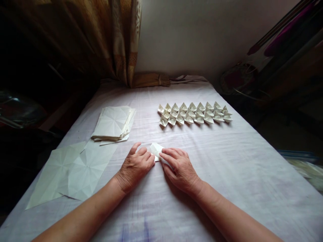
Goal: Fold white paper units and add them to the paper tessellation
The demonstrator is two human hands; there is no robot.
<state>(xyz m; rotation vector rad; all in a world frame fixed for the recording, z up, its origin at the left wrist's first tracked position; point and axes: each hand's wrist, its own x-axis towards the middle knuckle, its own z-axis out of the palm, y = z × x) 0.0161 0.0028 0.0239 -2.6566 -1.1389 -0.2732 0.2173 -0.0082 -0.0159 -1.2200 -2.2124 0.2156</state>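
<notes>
A small folded white paper (156,149) lies on the cloth-covered table between my two hands. My left hand (137,163) is at its left side, with the fingers curled down and closed at the paper's edge; the fingertips are partly hidden. From the right, my right hand (178,168) has its fingers together over the paper's right edge, its thumb tucked low beside it. Part of the paper is covered by these fingers. Left of my hands lies a stack of creased paper sheets (112,121), and nearer to me are loose creased sheets (85,174).
Rows of folded paper boats (191,114) stand at the right back. A pale cloth (242,174) covers the table. A brown curtain (126,40) hangs down to its far edge, before a wall (196,37). Dark clutter stands along both sides.
</notes>
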